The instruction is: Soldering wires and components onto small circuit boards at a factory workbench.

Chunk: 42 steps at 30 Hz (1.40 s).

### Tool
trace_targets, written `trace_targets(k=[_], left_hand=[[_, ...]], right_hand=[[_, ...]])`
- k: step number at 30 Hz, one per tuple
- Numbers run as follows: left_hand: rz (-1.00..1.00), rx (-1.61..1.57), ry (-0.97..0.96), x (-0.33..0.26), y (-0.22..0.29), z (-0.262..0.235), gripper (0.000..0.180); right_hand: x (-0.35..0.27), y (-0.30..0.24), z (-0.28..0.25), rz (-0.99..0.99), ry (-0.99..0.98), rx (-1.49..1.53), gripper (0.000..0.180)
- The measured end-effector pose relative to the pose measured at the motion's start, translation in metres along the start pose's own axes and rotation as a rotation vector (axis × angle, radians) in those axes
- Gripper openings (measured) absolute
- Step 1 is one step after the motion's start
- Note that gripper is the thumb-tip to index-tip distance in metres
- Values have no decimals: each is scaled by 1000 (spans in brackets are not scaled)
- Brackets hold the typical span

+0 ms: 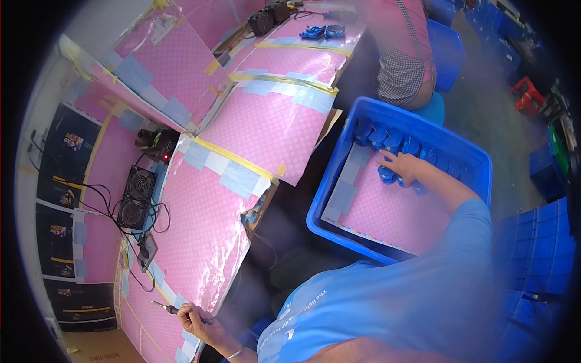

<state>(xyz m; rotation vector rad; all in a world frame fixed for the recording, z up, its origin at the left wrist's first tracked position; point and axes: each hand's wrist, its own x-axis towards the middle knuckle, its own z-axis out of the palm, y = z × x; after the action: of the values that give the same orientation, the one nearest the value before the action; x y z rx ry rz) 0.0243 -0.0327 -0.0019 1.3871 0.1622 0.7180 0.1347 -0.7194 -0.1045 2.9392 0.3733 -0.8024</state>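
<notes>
My left hand (198, 322) is closed around a soldering iron (166, 307), its metal tip pointing left over the pink-covered bench. My right arm stretches into a large blue plastic bin (478, 154). There my right hand (402, 167) hovers at small blue round parts (386, 175), its fingers apart. I cannot tell whether the fingertips touch a part. More blue round parts with thin wires (393, 142) stand in a row along the bin's far side. They rest on a pink bubble-wrap sheet (387, 212) edged with pale tape.
Bubble-wrapped pink bench sections (260, 127) run away from me. Two black fans (138, 196) with loose cables stand at the left, beside a black device with a red light (158, 146). A seated person in pink (402, 54) is beyond the bin. Blue crates (538, 248) stand at right.
</notes>
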Motion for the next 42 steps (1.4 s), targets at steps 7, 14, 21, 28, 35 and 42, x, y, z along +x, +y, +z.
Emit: trace_targets(k=[7,14,21,28,35,42], left_hand=[[-50,-45,17,-2,2,8,9],[-65,-55,10,0,-4,-1,9],[-104,-79,47,-2,-8,1,10],[-106,-93,44,-1,-14,-6,12],[-98,-78,85,-2,-3,-8,8],[-177,-26,71,3,-1,-19,7]], right_hand=[[2,5,4,-50,-26,-12,109],[-9,3,-4,-55,-38,-230,113],[12,-1,22,22,13,222,125],[6,-46,9,101,84,363,131],[10,-57,17,147,131,395,127],[5,-57,33,144,361,527,93]])
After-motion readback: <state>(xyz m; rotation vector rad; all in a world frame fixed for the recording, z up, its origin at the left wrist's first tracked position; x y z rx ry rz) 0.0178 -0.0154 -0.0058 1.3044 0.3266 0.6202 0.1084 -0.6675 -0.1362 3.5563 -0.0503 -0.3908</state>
